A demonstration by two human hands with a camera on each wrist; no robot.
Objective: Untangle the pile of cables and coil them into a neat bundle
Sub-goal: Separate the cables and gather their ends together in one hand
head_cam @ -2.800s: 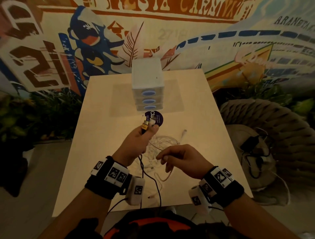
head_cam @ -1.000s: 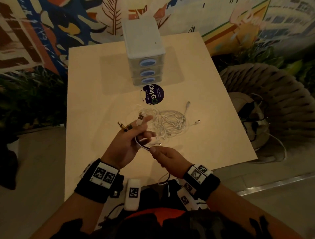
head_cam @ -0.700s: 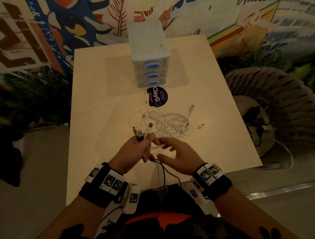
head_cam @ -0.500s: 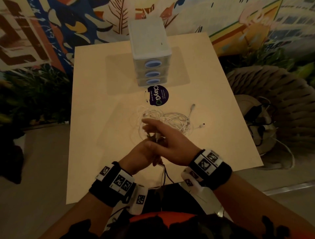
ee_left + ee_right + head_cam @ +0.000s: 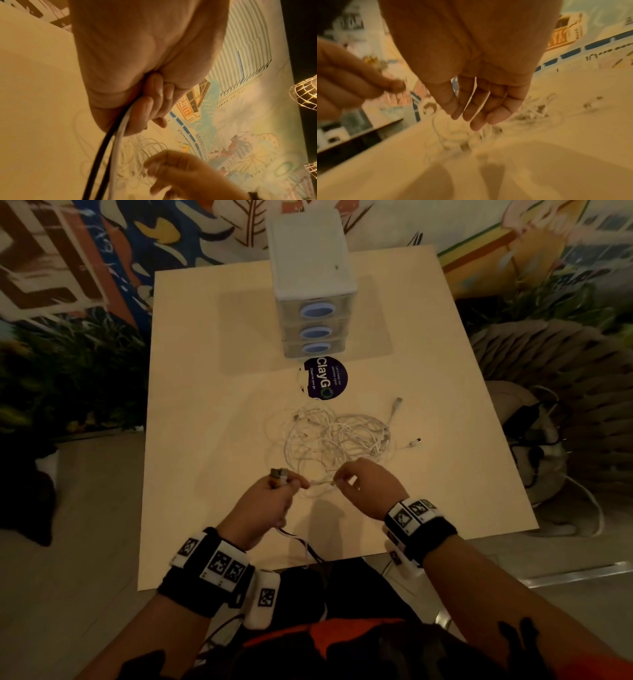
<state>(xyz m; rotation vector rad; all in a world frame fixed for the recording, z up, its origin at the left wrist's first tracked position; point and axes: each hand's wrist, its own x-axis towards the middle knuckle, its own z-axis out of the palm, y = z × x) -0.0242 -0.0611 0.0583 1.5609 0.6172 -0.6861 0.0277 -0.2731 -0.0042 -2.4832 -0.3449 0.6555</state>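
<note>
White cables (image 5: 337, 436) tangled at the surface's (image 5: 205, 405) centre
Left hand (image 5: 265, 503) grips black and white cords at 7 o'clock; right hand (image 5: 368, 486) fingers pinch a white strand at 5

A white drawer unit (image 5: 310, 282) with three blue oval handles stands at the far middle of the table (image 5: 212, 412). Just in front of it lies a round dark sticker (image 5: 327, 378). A painted mural (image 5: 102, 241) covers the wall behind, plants (image 5: 68, 364) stand to the left, and a woven seat (image 5: 561, 392) to the right holds dark gear
</note>
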